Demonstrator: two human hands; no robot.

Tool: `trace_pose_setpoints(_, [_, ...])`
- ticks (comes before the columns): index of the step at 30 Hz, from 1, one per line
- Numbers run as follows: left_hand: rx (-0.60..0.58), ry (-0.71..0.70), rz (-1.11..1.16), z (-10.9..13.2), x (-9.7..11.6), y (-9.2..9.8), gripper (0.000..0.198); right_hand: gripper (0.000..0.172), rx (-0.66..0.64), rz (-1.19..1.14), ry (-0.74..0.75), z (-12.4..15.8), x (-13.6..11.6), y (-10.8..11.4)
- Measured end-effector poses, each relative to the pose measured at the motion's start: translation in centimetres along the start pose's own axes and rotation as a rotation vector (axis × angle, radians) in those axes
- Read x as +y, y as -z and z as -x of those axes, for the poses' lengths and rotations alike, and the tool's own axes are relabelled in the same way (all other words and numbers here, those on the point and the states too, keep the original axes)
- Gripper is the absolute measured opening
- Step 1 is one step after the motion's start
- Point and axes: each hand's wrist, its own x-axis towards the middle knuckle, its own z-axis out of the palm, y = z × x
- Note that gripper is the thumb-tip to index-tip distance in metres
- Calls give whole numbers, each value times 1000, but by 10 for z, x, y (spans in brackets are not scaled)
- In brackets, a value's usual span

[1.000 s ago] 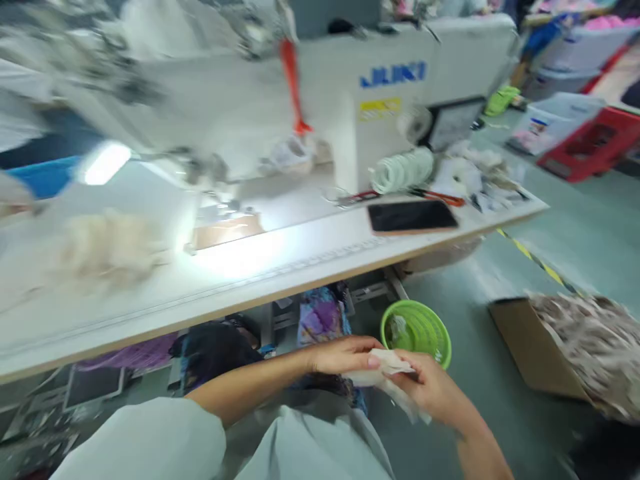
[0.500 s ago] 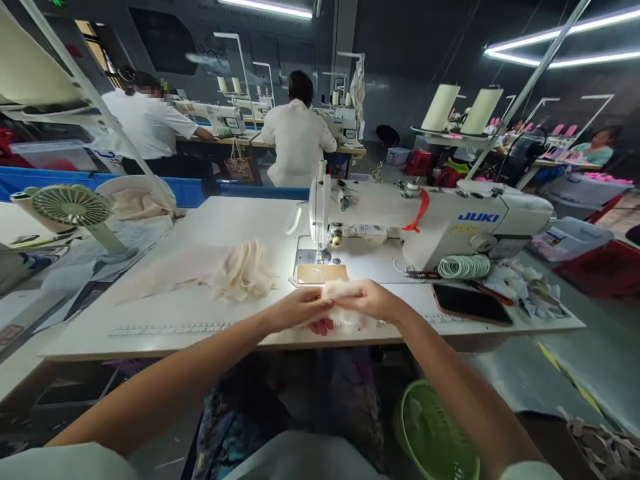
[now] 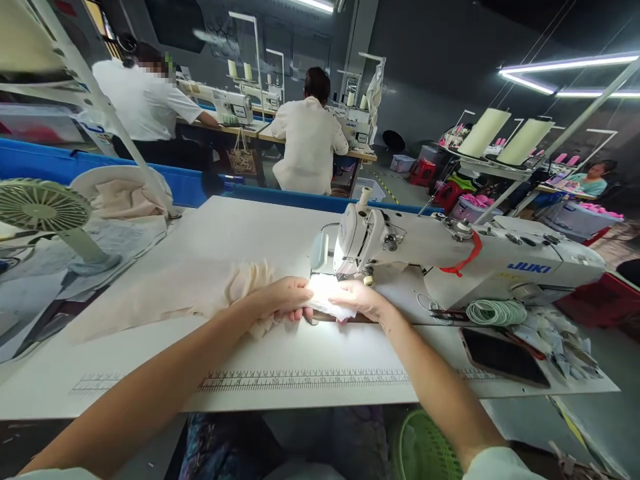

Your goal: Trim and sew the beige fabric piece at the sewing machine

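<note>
**Both hands on a fabric piece at the sewing machine**

Obs. 1: The person's left hand and right hand meet on the white worktable, just in front of the needle end of the white JUKI sewing machine.

Obs. 2: Between them lies a small white fabric piece, brightly lit by the machine's lamp. The left hand's fingers are closed on its left edge and the right hand's fingers are pinched on its right edge. The piece rests on the table surface, touching both hands.

Obs. 3: A cream-coloured heap of soft cloth lies just to the left, partly under the left wrist.

Obs. 4: To the right of the machine base sit a coil of pale green cord and a black flat phone, well apart from the hands. A green plastic basket shows below the table edge.

Obs. 5: Two people in white shirts sit at machines in the rows beyond, backs turned.
</note>
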Motion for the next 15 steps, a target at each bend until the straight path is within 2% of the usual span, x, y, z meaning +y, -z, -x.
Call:
trace_pose_setpoints(8, [-17, -61, -5, -8, -10, 4, 26, 43, 58, 11, -12, -1, 2, 0])
trace_pose_setpoints(15, [-36, -100, -56, 2, -10, -3, 32, 25, 216, 110, -78, 11, -3, -16])
